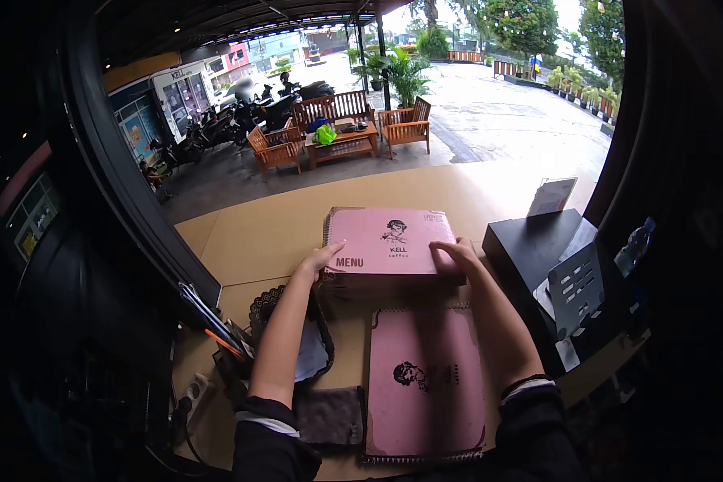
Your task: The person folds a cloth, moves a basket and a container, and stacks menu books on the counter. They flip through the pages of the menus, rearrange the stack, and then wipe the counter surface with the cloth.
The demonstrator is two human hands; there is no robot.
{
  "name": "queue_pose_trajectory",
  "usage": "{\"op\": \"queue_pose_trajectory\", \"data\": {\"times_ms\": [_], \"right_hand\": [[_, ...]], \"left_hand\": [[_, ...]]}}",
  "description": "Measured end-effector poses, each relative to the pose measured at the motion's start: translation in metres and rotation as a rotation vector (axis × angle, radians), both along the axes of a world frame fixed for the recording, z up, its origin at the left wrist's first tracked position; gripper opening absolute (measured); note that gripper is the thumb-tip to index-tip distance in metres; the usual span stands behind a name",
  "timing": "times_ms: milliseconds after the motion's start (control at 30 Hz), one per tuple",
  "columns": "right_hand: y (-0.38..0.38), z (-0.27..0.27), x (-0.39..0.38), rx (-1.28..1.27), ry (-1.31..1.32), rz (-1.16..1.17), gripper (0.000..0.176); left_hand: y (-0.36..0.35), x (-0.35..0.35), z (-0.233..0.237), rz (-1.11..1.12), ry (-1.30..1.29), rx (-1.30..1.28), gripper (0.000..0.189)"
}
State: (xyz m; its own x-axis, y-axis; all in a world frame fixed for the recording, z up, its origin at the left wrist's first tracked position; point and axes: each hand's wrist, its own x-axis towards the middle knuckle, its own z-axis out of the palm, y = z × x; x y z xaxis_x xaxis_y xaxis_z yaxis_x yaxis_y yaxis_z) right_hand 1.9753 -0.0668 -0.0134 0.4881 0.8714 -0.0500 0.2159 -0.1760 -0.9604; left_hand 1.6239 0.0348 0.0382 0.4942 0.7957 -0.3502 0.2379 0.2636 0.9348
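A stack of pink spiral-bound menus (365,237) lies on the tan counter, its top cover printed with a drawn figure, "KELL coffee" and "MENU". My left hand (323,259) grips the stack's left side, thumb on the top cover. On the opposite side, my right hand (458,254) holds the right edge, also with its thumb on top. The undersides of both hands' fingers are partly hidden. Closer to me, between my forearms, another pink spiral-bound menu (426,349) lies flat, turned sideways and partly in shadow.
Left of the near menu are a folded grey cloth (329,416), a black lacy-edged tray (326,337) with paper, and pens (205,309) in a holder. A black box (522,241) and a grey slotted stand (578,293) stand right. Beyond the counter (241,233) are wooden benches (337,108) and motorbikes.
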Motion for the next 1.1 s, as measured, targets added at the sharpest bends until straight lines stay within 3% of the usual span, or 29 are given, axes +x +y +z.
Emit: {"op": "queue_pose_trajectory", "data": {"times_ms": [33,100,133,200,233,300,333,367,400,433,500,533,567,633,667,700,767,833,1000,1100], "right_hand": [[0.0,0.006,-0.004,-0.01,-0.036,0.03,0.062],[-0.014,0.027,-0.014,-0.048,-0.14,-0.012,0.057],[-0.017,0.032,-0.016,-0.121,-0.219,-0.038,0.06],[-0.024,0.042,-0.025,-0.191,-0.3,-0.055,0.063],[-0.029,0.045,-0.032,-0.239,-0.419,-0.07,0.061],[-0.044,0.058,-0.047,-0.281,-0.541,-0.082,0.06],[-0.059,0.063,-0.059,-0.057,-0.795,-0.195,0.055],[-0.074,0.068,-0.068,0.175,-1.043,-0.309,0.05],[-0.086,0.075,-0.072,0.292,-0.934,-0.241,0.037],[-0.102,0.083,-0.076,0.288,-0.937,-0.242,0.037],[-0.134,0.089,-0.084,0.089,-0.847,0.12,0.032],[-0.144,0.084,-0.081,0.045,-0.888,0.272,0.032],[-0.152,0.078,-0.081,-0.011,-0.925,0.403,0.041],[-0.169,0.058,-0.079,0.043,-1.061,0.673,0.059],[-0.179,0.052,-0.078,-0.133,-1.114,0.743,0.079],[-0.184,0.046,-0.081,-0.135,-1.141,0.719,0.098],[-0.184,0.045,-0.073,-0.14,-1.084,0.701,0.104],[-0.181,0.035,-0.068,-0.146,-1.21,0.627,0.094],[-0.162,0.019,-0.056,-0.233,-1.137,0.586,0.076],[-0.179,0.065,-0.059,-0.369,-1.116,0.63,0.093]], "left_hand": [[-0.005,0.001,0.008,0.067,0.005,-0.045,0.046],[-0.008,0.003,0.019,0.089,0.395,0.261,0.054],[0.002,0.004,0.013,0.09,0.396,0.255,0.054],[0.018,0.004,0.004,0.063,0.303,0.552,0.073],[-0.004,0.003,0.019,0.068,0.308,0.548,0.073],[-0.073,0.011,0.066,0.12,0.651,1.009,0.078],[-0.087,0.012,0.061,0.24,0.569,1.319,0.063],[-0.102,0.012,0.056,0.236,0.569,1.316,0.063],[-0.129,0.013,0.065,0.184,0.417,1.293,0.051],[-0.154,0.015,0.074,0.135,0.265,1.266,0.038],[-0.2,0.02,0.074,-0.225,0.213,0.908,0.031],[-0.208,0.023,0.056,-0.353,0.207,1.063,0.03],[-0.215,0.027,0.04,-0.409,0.258,1.169,0.03],[-0.222,0.032,0.018,-0.407,0.223,1.144,0.033],[-0.224,0.033,0.011,-0.415,0.217,1.138,0.033],[-0.226,0.033,0.011,-0.387,0.219,1.124,0.034],[-0.231,0.033,0.008,-0.354,0.227,1.102,0.035],[-0.236,0.031,0.013,-0.347,0.218,1.02,0.035],[-0.257,0.02,0.034,-0.246,0.227,0.971,0.034],[-0.265,0.005,0.04,-0.186,0.203,0.969,0.031]]}}
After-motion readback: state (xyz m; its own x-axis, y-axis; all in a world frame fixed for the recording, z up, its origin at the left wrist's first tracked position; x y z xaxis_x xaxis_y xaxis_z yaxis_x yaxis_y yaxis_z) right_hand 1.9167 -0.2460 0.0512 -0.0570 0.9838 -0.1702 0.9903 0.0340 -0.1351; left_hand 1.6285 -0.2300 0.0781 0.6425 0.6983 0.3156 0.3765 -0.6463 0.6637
